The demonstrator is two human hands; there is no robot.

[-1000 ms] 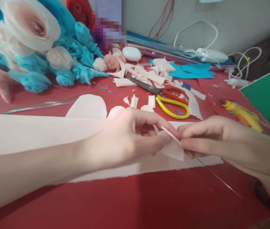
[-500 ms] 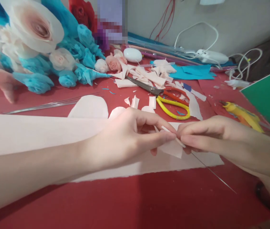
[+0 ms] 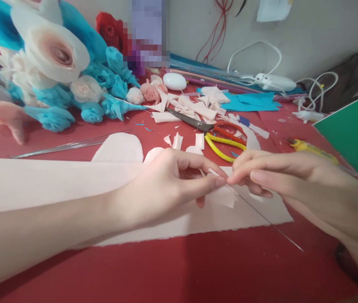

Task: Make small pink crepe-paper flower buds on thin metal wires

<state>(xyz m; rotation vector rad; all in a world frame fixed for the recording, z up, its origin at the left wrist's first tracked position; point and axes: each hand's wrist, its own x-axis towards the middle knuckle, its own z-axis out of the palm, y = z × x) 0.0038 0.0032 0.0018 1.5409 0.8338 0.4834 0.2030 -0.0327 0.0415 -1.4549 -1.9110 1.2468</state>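
My left hand pinches a pale pink crepe paper piece between thumb and fingers. From the pinched spot a thin metal wire slants down to the right. My right hand is beside it, fingers stretched out and thumb apart from the index fingertip. That fingertip touches the paper by my left thumb. Under both hands lies a long pale pink crepe paper sheet. Rounded paper petals rest just beyond my left hand. Scissors with one red and one yellow handle lie behind the hands.
Blue, white and pink paper flowers crowd the back left. Several wires lie left. Paper scraps and blue paper are at the back. A yellow glue gun lies right, near a green board and white power strip.
My right thumb has come away from the paper and its fingers have straightened. My left hand keeps its pinch. The whole view has shifted slightly.
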